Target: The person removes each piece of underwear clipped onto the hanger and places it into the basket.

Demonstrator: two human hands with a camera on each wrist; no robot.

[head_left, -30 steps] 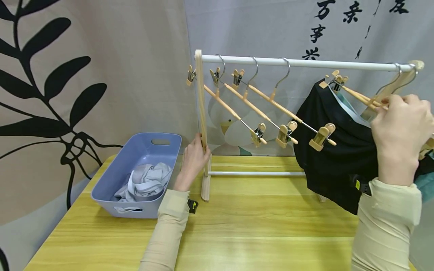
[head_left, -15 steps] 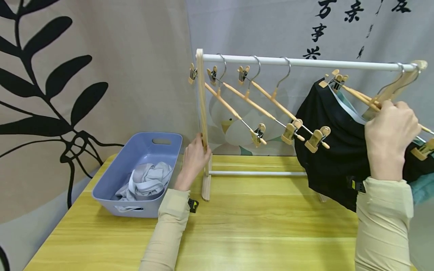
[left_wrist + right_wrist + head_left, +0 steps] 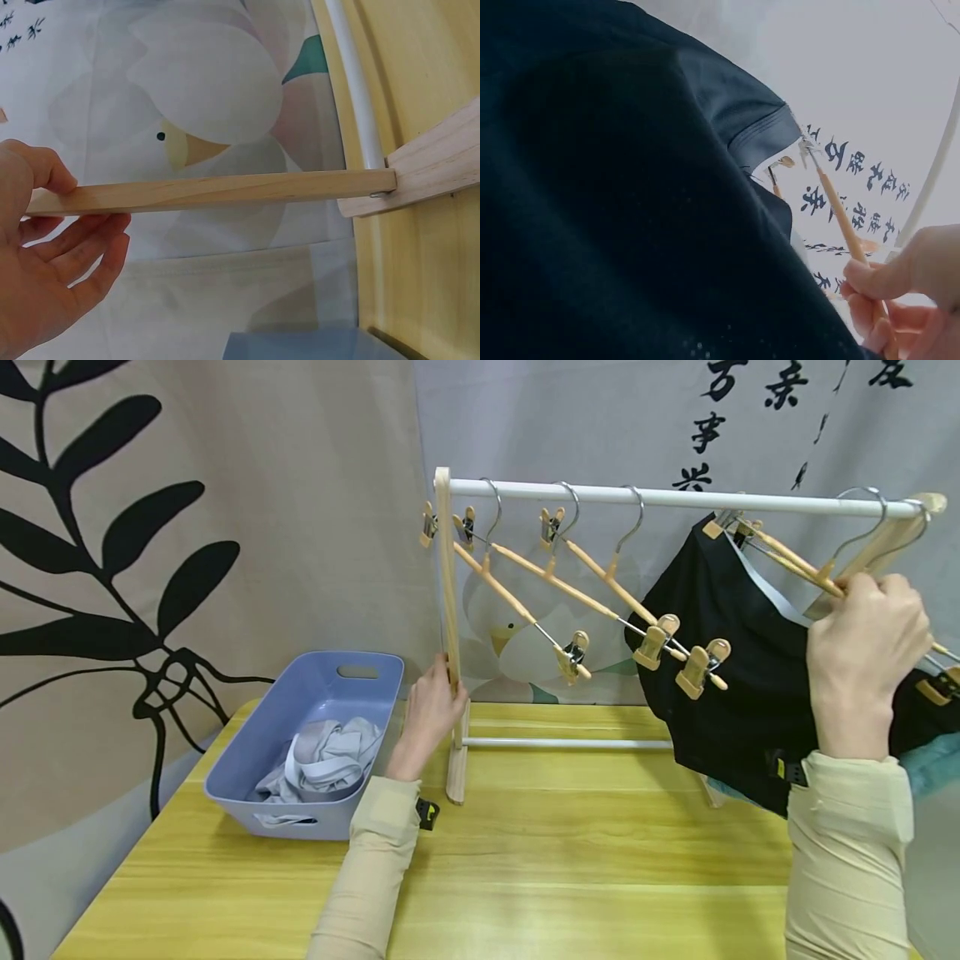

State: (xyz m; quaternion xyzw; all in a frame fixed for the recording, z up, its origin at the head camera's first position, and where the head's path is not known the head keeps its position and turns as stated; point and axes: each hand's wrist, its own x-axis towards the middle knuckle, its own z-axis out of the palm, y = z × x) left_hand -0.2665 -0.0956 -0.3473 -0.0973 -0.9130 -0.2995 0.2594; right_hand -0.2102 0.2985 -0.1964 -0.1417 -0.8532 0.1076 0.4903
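My left hand pinches the wooden upright of a small clothes rack, thumb on one side and fingers on the other. My right hand grips the wooden bar of a clip hanger near its middle. From that hanger's clips hangs a black garment with a pale inner waistband. It fills much of the right wrist view, and its kind is not clear. The hanger's hook reaches the white rail near the right end. Behind my right hand and sleeve, part of the garment is hidden.
Three bare clip hangers hang on the rail's left half. Another hook sits by the right upright, and teal cloth shows below. A blue basket with a crumpled grey garment stands left on the wooden table.
My right hand has moved left and slightly down, then stayed. Its hanger has turned, and the black garment has shifted left. The bare hangers sway slightly. My left hand has stayed on the upright.
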